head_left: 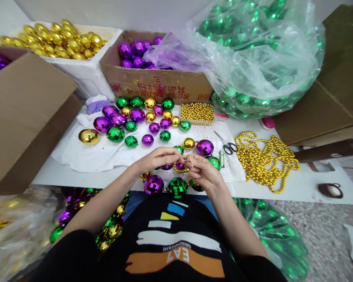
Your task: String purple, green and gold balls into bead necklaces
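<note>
My left hand (161, 157) and my right hand (205, 170) meet fingertip to fingertip over the near table edge. Both are closed in a pinch on a thin pale string (187, 159). Around and beneath them lies a strand of shiny faceted balls, among them a purple ball (153, 184), a green ball (178, 187) and another purple ball (205, 147). Small gold beads (181, 169) hang just below the fingertips, partly covered by the hands. Black-handled scissors (228, 145) and a small clear-green tube (222, 158) rest right of my right hand.
Loose balls (137, 115) lie on a white cloth (85, 160), beside a tray of gold beads (197, 113). Gold bead chains (264, 160) are heaped at right. Behind stand a foam box (88, 78), a carton (161, 84) and a bag of green balls (261, 70). A carton (29, 113) flanks the left.
</note>
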Demonstrator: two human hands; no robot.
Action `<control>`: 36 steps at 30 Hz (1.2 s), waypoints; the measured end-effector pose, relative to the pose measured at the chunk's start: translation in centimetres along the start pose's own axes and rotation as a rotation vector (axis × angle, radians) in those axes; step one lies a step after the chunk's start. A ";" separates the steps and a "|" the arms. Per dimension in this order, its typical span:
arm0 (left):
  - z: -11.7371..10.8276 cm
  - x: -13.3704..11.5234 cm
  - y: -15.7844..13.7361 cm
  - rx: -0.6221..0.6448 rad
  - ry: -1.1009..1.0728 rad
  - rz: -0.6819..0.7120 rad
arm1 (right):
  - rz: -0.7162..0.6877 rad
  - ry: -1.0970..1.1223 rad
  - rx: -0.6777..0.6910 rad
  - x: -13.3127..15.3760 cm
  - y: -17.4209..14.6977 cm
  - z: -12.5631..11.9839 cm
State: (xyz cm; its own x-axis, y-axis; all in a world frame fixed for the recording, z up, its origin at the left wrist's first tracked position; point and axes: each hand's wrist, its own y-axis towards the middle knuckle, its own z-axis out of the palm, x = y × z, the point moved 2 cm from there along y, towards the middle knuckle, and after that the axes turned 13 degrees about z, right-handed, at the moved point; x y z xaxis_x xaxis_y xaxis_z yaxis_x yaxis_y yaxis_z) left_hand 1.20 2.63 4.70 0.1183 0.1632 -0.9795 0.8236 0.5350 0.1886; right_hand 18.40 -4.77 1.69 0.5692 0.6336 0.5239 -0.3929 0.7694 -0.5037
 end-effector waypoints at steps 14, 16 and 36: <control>1.3 0.9 0.8 -0.236 0.164 -0.073 | -0.471 -0.451 -0.432 -0.8 -0.7 -0.3; 1.3 1.0 0.9 -0.270 0.140 -0.106 | -0.680 -0.761 -0.538 -1.0 -1.1 0.0; 1.0 2.0 1.1 -0.126 0.091 -0.038 | 0.021 -0.273 -0.098 0.0 -0.4 -2.7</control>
State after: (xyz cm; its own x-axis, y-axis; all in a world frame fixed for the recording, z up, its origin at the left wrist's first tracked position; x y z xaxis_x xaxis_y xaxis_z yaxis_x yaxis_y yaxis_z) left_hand 2.93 2.69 2.84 0.0330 0.2126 -0.9766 0.7499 0.6407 0.1648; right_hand 20.50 -5.30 -0.02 0.3411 0.6577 0.6717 -0.3233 0.7530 -0.5731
